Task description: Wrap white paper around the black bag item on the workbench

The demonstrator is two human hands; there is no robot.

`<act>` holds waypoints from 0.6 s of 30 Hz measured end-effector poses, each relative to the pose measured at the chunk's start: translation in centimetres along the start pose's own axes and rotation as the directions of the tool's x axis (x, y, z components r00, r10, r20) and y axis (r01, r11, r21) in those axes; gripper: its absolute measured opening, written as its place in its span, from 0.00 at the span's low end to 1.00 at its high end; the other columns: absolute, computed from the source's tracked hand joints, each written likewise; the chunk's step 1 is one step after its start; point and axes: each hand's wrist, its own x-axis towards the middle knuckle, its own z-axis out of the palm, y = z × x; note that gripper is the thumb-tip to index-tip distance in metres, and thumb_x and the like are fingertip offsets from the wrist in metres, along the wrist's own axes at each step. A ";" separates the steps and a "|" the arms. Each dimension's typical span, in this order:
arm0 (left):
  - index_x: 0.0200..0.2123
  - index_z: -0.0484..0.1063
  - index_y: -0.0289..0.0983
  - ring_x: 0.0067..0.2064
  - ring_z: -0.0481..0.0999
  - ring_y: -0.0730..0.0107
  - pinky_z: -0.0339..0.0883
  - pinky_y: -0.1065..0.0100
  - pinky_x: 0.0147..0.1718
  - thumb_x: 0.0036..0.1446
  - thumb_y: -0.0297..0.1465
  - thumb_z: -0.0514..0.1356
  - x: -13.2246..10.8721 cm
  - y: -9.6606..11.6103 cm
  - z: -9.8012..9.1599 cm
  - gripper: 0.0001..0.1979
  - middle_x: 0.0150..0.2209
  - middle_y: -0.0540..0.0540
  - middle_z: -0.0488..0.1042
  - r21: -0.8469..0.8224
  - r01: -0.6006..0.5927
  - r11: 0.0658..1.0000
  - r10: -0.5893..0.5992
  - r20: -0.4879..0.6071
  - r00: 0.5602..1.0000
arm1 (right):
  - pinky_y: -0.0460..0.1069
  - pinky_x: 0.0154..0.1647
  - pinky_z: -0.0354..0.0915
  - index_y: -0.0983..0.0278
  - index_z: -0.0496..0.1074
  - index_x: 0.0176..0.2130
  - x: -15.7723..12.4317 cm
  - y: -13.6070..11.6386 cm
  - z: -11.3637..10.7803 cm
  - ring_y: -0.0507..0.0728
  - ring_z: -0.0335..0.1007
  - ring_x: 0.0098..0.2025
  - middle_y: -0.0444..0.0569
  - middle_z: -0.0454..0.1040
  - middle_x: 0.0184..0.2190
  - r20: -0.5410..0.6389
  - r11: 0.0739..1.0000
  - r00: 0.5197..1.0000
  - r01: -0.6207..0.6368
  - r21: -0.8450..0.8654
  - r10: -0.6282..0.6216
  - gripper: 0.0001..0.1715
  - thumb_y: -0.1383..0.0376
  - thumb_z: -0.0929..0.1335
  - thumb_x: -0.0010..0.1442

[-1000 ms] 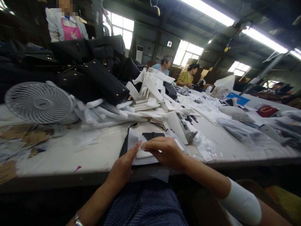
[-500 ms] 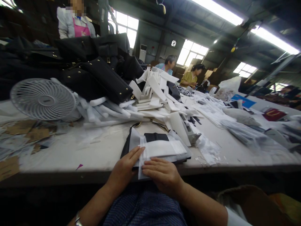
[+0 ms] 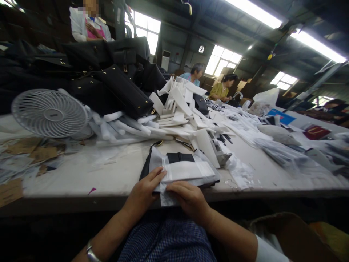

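Observation:
A flat black bag piece [image 3: 178, 157] lies at the table's near edge, wrapped in thin white paper [image 3: 188, 170] with a white foam strip across it. My left hand [image 3: 143, 191] presses flat on the paper's left side, fingers stretched out. My right hand [image 3: 188, 198] curls over the paper's lower flap at the table edge, fingertips pinching the sheet.
A white desk fan [image 3: 49, 113] stands at the left. Black handbags [image 3: 117, 91] and a heap of white foam pieces [image 3: 177, 112] pile behind. The table [image 3: 81, 174] carries cardboard scraps at left and plastic bags at right. Other people work farther back.
My right hand slid from on top of the foam strip down to the paper's lower edge, uncovering the strip. My left hand stayed on the left side.

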 end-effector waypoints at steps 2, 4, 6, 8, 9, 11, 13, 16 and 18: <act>0.61 0.63 0.41 0.60 0.69 0.57 0.67 0.58 0.58 0.43 0.13 0.58 0.0 0.0 0.1 0.40 0.64 0.42 0.63 0.001 -0.006 1.000 0.006 -0.006 1.000 | 0.50 0.44 0.73 0.64 0.74 0.45 0.2 0.2 0.6 0.56 0.75 0.41 0.51 0.78 0.39 0.021 0.998 1.000 -0.008 -0.058 0.009 0.09 0.68 0.66 0.66; 0.61 0.63 0.41 0.60 0.68 0.58 0.66 0.59 0.58 0.42 0.12 0.58 0.0 -0.1 0.1 0.41 0.64 0.42 0.63 -0.001 -0.010 1.000 0.010 -0.009 1.000 | 0.51 0.42 0.73 0.64 0.72 0.44 0.5 0.3 0.9 0.57 0.73 0.40 0.51 0.76 0.37 0.046 0.991 0.999 -0.002 -0.132 0.008 0.07 0.68 0.66 0.66; 0.61 0.63 0.41 0.60 0.68 0.59 0.66 0.60 0.58 0.41 0.12 0.58 0.1 -0.1 0.1 0.42 0.64 0.42 0.63 -0.007 -0.012 1.000 0.012 -0.004 1.000 | 0.52 0.42 0.72 0.64 0.71 0.44 0.7 0.2 1.1 0.58 0.70 0.39 0.51 0.74 0.36 0.082 0.978 0.997 0.031 -0.204 -0.015 0.07 0.68 0.64 0.67; 0.61 0.63 0.40 0.61 0.68 0.58 0.66 0.61 0.58 0.40 0.11 0.58 0.1 -0.2 0.0 0.43 0.64 0.41 0.62 -0.016 -0.015 1.000 0.015 0.005 1.000 | 0.53 0.44 0.71 0.65 0.70 0.45 0.8 0.0 1.1 0.58 0.68 0.39 0.52 0.73 0.37 0.129 0.959 0.990 0.089 -0.268 -0.055 0.09 0.70 0.62 0.68; 0.61 0.62 0.39 0.61 0.68 0.58 0.66 0.61 0.58 0.40 0.11 0.58 0.1 -0.3 0.0 0.43 0.64 0.41 0.62 -0.021 -0.016 1.000 0.017 0.009 1.000 | 0.54 0.46 0.71 0.66 0.70 0.46 0.9 -0.1 1.0 0.58 0.67 0.40 0.53 0.73 0.38 0.153 0.947 0.985 0.125 -0.296 -0.082 0.10 0.70 0.61 0.69; 0.62 0.62 0.40 0.60 0.68 0.58 0.66 0.61 0.58 0.39 0.11 0.58 0.2 -0.4 -0.1 0.44 0.64 0.41 0.62 -0.034 -0.020 0.999 0.021 0.017 1.000 | 0.55 0.49 0.70 0.69 0.69 0.48 0.9 -0.1 1.1 0.60 0.66 0.43 0.55 0.73 0.40 0.190 0.914 0.970 0.209 -0.349 -0.150 0.12 0.71 0.60 0.69; 0.62 0.60 0.41 0.60 0.68 0.58 0.66 0.60 0.58 0.41 0.12 0.59 0.3 -0.4 -0.3 0.44 0.64 0.42 0.62 -0.049 -0.029 0.998 0.030 0.027 0.999 | 0.56 0.50 0.69 0.70 0.69 0.49 1.0 0.0 1.2 0.61 0.66 0.44 0.56 0.73 0.41 0.206 0.878 0.958 0.268 -0.396 -0.200 0.13 0.70 0.59 0.69; 0.63 0.59 0.42 0.61 0.67 0.60 0.65 0.61 0.59 0.44 0.14 0.60 0.5 -0.4 -1.1 0.42 0.64 0.42 0.62 -0.069 -0.057 0.996 0.061 0.058 0.996 | 0.55 0.47 0.70 0.69 0.70 0.48 1.3 0.5 1.7 0.60 0.67 0.41 0.54 0.74 0.39 0.205 0.833 0.955 0.290 -0.471 -0.217 0.13 0.69 0.59 0.70; 0.64 0.58 0.41 0.62 0.65 0.60 0.63 0.61 0.60 0.47 0.18 0.62 0.6 -0.2 -2.0 0.40 0.64 0.41 0.62 -0.076 -0.077 0.994 0.084 0.088 0.993 | 0.55 0.43 0.70 0.67 0.70 0.48 1.6 0.8 2.0 0.60 0.67 0.38 0.54 0.74 0.37 0.198 0.804 0.956 0.291 -0.519 -0.218 0.13 0.69 0.59 0.70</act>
